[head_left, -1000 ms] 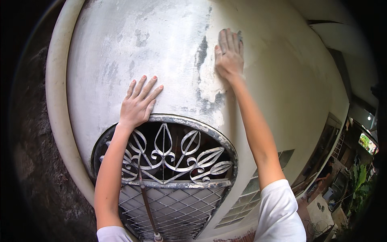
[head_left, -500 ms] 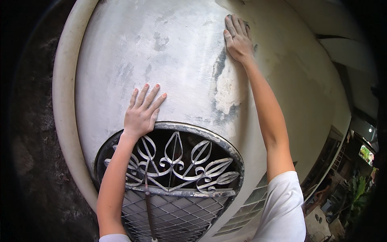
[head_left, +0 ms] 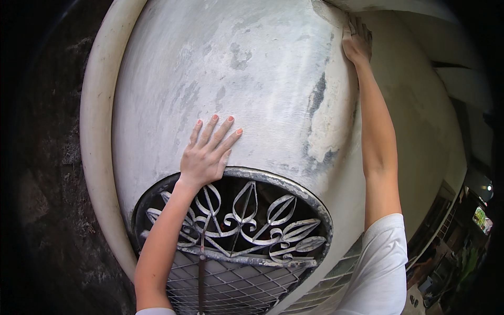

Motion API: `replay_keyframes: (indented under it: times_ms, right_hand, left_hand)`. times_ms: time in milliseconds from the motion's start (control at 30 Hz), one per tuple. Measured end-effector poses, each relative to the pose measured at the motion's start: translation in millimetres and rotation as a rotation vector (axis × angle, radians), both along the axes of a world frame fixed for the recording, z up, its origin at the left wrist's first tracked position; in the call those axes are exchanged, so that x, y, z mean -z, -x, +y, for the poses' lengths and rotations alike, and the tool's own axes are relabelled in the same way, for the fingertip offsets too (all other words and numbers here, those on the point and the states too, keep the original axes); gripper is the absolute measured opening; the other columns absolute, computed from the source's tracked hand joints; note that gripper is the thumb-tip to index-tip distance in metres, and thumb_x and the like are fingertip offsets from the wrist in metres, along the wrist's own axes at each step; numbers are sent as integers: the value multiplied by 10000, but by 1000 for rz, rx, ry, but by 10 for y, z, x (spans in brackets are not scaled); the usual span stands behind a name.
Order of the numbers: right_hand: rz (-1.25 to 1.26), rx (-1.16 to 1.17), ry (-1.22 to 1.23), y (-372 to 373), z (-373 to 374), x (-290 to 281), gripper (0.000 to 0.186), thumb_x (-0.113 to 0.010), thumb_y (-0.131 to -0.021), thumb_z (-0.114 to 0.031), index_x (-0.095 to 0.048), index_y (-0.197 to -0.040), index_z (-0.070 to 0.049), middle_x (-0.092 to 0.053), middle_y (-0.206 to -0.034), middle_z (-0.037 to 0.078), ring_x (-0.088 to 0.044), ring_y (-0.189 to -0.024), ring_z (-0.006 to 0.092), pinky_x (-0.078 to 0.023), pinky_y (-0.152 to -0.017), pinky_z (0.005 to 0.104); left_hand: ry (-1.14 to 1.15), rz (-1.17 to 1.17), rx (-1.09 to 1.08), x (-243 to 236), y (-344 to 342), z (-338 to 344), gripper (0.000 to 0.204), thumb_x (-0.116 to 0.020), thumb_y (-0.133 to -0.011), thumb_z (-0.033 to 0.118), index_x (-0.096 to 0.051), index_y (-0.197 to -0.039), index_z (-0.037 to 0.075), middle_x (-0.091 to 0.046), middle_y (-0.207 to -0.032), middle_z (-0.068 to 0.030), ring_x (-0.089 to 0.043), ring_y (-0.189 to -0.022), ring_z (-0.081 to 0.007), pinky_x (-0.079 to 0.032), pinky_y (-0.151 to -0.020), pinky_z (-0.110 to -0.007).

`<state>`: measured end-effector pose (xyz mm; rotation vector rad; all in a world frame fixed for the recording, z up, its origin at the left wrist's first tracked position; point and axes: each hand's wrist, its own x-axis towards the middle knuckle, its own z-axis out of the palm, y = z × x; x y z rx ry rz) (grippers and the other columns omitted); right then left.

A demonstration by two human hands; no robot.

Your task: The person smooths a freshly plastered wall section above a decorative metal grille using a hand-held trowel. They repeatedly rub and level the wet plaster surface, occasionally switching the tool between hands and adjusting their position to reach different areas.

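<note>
My left hand [head_left: 205, 155] lies with spread fingers on the whitish wall [head_left: 226, 73], just above the arched window grille [head_left: 241, 220] with scrollwork and crossed bars. My right hand [head_left: 357, 39] reaches high at the upper right, its fingers close together against the wall near the edge under an overhang; what lies under them is hidden. Below it runs a pale rough patch [head_left: 328, 128] with dark grey flaking along its left side.
A pale pipe [head_left: 97, 136] runs down the left beside dark rough masonry [head_left: 58, 157]. The white overhang [head_left: 399, 6] spans the upper right. At the lower right are a doorway [head_left: 436, 210], clutter, leaves and a partly seen person.
My right hand has moved up and to the right from the pale patch to the wall's top, where its dark object is now hidden. My left hand stays on the wall above the grille.
</note>
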<state>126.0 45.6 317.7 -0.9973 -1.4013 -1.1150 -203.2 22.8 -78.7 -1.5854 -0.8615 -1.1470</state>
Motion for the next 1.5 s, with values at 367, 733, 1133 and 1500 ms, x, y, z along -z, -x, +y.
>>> replay_keyframes:
  times_ms: [367, 733, 1133, 1500]
  right_hand:
    - [-437, 142, -132, 106, 43, 798, 654, -187, -1052, -496, -247, -1602, -149, -204, -1671, 96, -190, -1531, 329, -177, -1248, 426]
    - [-230, 122, -133, 197, -25, 1053, 642, -198, -1052, -499, -251, -1604, -175, -212, -1672, 70, -186, -1535, 312, -151, -1254, 429]
    - [-95, 37, -116, 245, -59, 1184, 603, -241, -1049, -486, -264, -1600, -242, -198, -1678, 30, -182, -1541, 274, -139, -1252, 470]
    - [86, 67, -175, -259, -228, 1063, 592, -339, -1057, -359, -297, -1566, -59, -293, -1624, 157, -197, -1523, 333, -133, -1263, 440]
  left_hand:
    - [-1, -35, -65, 12, -40, 5, 567, -473, -946, 243, -471, -1510, 302, -341, -1629, 3, -229, -1535, -239, -100, -1273, -468]
    - [11, -76, -75, 38, -120, -19, 556, -436, -976, 236, -445, -1532, 240, -310, -1644, -28, -186, -1548, -257, -69, -1267, -479]
    - [156, -147, -49, 120, -315, -88, 615, -392, -1042, 339, -255, -1602, 123, -121, -1691, -104, -44, -1560, -349, 0, -1245, -546]
    - [107, -60, -95, 51, -411, -77, 645, -367, -1040, 288, -165, -1617, 81, -58, -1699, -118, 32, -1556, -380, 38, -1235, -554]
